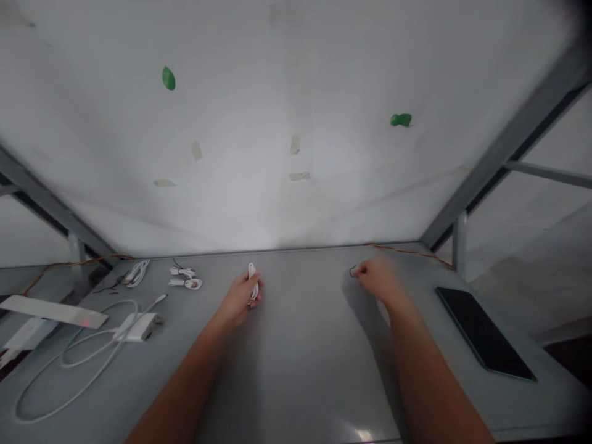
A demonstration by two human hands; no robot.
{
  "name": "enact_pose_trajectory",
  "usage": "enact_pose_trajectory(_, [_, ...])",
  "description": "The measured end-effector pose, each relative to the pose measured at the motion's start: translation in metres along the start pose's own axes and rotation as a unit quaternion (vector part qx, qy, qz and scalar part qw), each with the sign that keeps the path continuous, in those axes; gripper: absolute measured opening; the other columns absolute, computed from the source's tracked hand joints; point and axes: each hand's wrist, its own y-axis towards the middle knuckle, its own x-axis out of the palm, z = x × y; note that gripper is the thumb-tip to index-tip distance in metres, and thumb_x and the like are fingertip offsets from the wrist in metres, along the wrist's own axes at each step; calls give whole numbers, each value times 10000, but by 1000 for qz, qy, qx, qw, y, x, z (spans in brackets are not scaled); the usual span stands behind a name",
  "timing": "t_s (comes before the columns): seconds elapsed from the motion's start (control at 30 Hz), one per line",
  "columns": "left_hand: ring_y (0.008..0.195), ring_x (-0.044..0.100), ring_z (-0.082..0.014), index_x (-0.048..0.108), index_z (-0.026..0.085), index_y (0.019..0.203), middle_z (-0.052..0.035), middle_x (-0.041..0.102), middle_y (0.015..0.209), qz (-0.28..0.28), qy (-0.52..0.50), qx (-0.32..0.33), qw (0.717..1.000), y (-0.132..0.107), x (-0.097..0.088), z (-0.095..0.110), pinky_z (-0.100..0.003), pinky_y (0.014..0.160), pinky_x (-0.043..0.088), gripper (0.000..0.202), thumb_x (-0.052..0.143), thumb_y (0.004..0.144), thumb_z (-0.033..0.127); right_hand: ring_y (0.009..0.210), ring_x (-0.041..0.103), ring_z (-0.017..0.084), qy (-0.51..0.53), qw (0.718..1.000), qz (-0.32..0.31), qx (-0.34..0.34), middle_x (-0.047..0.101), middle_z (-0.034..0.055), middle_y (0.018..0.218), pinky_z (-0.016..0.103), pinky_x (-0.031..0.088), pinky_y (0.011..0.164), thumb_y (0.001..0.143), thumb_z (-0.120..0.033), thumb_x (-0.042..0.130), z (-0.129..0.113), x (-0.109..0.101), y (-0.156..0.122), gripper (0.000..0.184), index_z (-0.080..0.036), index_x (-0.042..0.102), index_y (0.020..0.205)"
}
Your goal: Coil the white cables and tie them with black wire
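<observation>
**Forearms [185,385] over a grey table [305,370], hands at cables**

Left hand [239,300] curls shut around a coiled white cable [253,282]. Right hand [379,277], blurred, sits nearly closed at a thin dark wire loop [354,271]; whether it grips, I cannot tell. Farther left lie bundled white cables [137,273] and a white charger [139,327]; a black tablet [483,333] lies right.

**Electronics workbench in a plain workroom**

A grey metal-topped bench [300,308] stands against galvanised steel struts [509,148], with a white panel [287,92] at the far side, marked by masking-tape scraps [295,145] and green putty blobs [169,78]. Bundled white cables [137,273] and a white power adapter [139,327] lie left, a black tablet [483,333] right: workshop or lab.
</observation>
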Motion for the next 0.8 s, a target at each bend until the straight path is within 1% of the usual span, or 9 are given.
enact_pose_trajectory(0.07, [479, 504, -106, 605, 168, 836, 25, 549, 600, -24, -80, -29, 996, -1, 1, 0, -201, 416, 300, 428, 712, 818, 582, 520, 504, 180, -11, 999, -15, 31, 571, 53, 501, 348, 315, 594, 852, -148, 629, 10, -3, 0, 365, -219, 584, 497])
enact_pose_trajectory(0.17, [564, 579, -116, 683, 136, 816, -19, 636, 693, -26, -115, -42, 992, -2, 3, 1, -204, 454, 400, 387, 812, 747, 496, 557, 556, 191, -30, 997, -32, 68, 596, 67, 529, 346, 343, 610, 869, -185, 655, 16, -8, -1, 365, -212, 594, 510])
enact_pose_trajectory(0.3, [731, 674, -154, 738, 134, 793, -56, 718, 820, -16, -153, -38, 987, -3, 8, 2, -251, 661, 562, 251, 810, 766, 372, 726, 627, 252, -64, 994, 25, 89, 640, 119, 681, 366, 379, 680, 878, -191, 665, 1, -7, -4, 254, -192, 627, 627])
enact_pose_trajectory(0.4, [854, 701, -187, 773, 142, 827, -73, 761, 909, -36, -177, -44, 983, -5, 11, 4, -318, 858, 588, 201, 810, 766, 329, 886, 657, 271, -32, 998, 61, 5, 701, 152, 912, 384, 444, 778, 904, -120, 577, -33, 6, -11, 130, -153, 703, 897])
enact_pose_trajectory(0.5, [862, 698, -205, 796, 146, 872, -81, 781, 932, -88, -160, -52, 982, -9, 15, 3, -339, 874, 574, 228, 797, 773, 352, 1143, 621, 222, 21, 990, 5, -140, 697, 77, 1217, 334, 464, 976, 825, -84, 685, -76, 34, -29, 361, -221, 694, 1158])
enact_pose_trajectory(0.53, [843, 696, -207, 799, 146, 890, -82, 784, 929, -104, -148, -53, 982, -11, 16, 2, -336, 843, 571, 254, 787, 781, 375, 1243, 574, 240, 58, 969, -36, -239, 651, 102, 1336, 361, 443, 1048, 829, -110, 712, -88, 44, -36, 474, -211, 644, 1286])
enact_pose_trajectory(0.6, [808, 691, -211, 794, 143, 921, -86, 785, 924, -125, -125, -44, 983, -12, 19, -2, -326, 775, 560, 314, 760, 797, 429, 1289, 540, 250, 95, 930, -90, -342, 620, 116, 1395, 399, 428, 1092, 889, -153, 681, -106, 65, -49, 516, -217, 574, 1390])
enact_pose_trajectory(0.7, [824, 706, -219, 767, 151, 912, -92, 783, 927, -99, -100, -11, 990, -6, 21, -11, -327, 771, 557, 330, 696, 825, 462, 1161, 592, 237, 69, 923, -116, -361, 679, 124, 1244, 375, 460, 1028, 958, -104, 547, -118, 87, -57, 379, -180, 623, 1322])
enact_pose_trajectory(0.8, [857, 726, -236, 723, 166, 914, -104, 774, 941, -5, -2, 22, 1000, 5, 10, -12, -365, 823, 569, 329, 563, 894, 452, 1075, 612, 233, -8, 943, -94, -319, 703, 125, 1129, 345, 452, 980, 949, -46, 491, -112, 94, -44, 343, -156, 699, 1199])
